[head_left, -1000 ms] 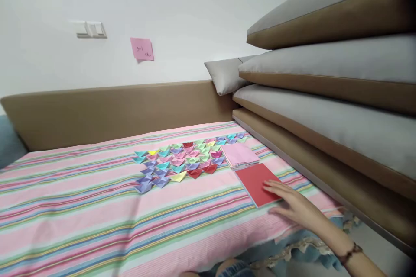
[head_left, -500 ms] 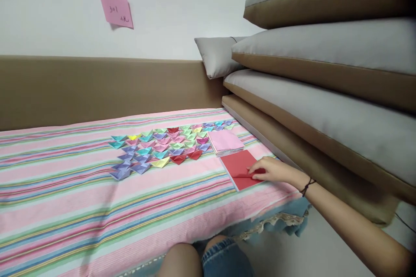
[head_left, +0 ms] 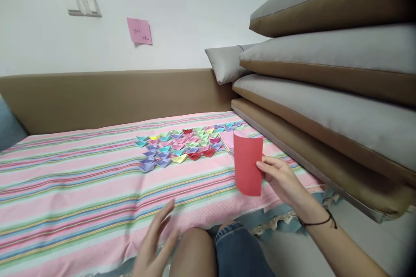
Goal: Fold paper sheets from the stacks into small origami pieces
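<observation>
Nearest the camera, the left hand (head_left: pixel 154 242) hovers open over the front edge of the striped cloth (head_left: pixel 81 181), fingers spread and holding nothing. It is blurred, just beside a bare knee (head_left: pixel 191 251). A little farther on, the right hand (head_left: pixel 281 179), with a dark cord at the wrist, pinches the red sheet (head_left: pixel 248 162) by its right edge between thumb and fingers. The sheet stands upright in the air, clear of the cloth, and bows slightly.

A one-sided pinch like this seems likely to let the paper flop or crease. A light grip would suit it better, with the free hand taking the opposite edge so that the corners can be lined up squarely. A bare stretch of the cloth, apart from the other papers, looks the best place to lay it flat.

Just behind the sheet lies a pink paper stack (head_left: pixel 229 138), partly hidden by it. To the left of that, many small folded paper shapes (head_left: pixel 182 147) in mixed colours lie in close rows. Grey and brown cushions (head_left: pixel 325 95) are stacked along the right. On the far wall are a pink note (head_left: pixel 139 31) and a light switch (head_left: pixel 81 5).
</observation>
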Action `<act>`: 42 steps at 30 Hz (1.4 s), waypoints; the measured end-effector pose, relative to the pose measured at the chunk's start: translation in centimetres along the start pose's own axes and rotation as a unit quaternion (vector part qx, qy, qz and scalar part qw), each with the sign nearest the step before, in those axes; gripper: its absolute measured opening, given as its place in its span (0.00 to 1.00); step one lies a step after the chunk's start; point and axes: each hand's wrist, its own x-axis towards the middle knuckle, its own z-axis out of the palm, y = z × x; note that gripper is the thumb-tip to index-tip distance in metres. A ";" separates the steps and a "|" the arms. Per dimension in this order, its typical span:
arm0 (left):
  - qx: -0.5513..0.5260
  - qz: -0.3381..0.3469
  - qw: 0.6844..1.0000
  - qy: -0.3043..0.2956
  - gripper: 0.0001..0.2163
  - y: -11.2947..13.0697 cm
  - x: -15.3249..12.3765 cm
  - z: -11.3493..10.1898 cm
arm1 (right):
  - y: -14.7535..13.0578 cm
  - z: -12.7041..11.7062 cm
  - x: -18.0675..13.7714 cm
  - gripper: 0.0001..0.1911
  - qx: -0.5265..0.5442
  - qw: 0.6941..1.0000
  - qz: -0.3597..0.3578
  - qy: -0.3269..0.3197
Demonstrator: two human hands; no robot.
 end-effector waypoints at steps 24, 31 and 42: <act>-0.167 -0.029 0.979 -0.114 0.13 5.5 0.0 -0.8 | 2.0 7.8 -7.3 0.16 0.011 0.997 0.053 -0.046; -0.078 0.059 0.993 -0.071 0.08 4.5 -0.4 -0.8 | 3.4 7.1 -7.1 0.16 -0.049 0.997 0.001 -0.058; 0.174 0.219 0.960 0.033 0.07 -0.4 3.3 -2.8 | 9.3 7.6 -1.5 0.10 -0.153 0.955 -0.250 -0.044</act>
